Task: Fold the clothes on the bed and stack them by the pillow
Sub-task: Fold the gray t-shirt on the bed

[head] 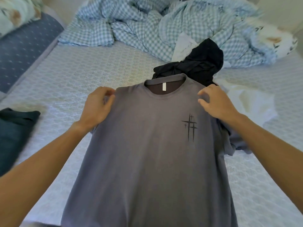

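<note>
A grey T-shirt with a black cross print on its chest lies front up along the bed, collar pointing away from me. My left hand pinches its left shoulder. At the right shoulder my right hand has its fingers curled over the fabric; whether it grips the cloth I cannot tell. Behind the collar sits a crumpled black garment. A white garment lies to the right. A dark blue-green garment lies at the left edge.
A rumpled blue checked duvet fills the far side of the bed. A floral pillow lies at the top left, above a navy dotted surface. The patterned mattress cover shows between the clothes.
</note>
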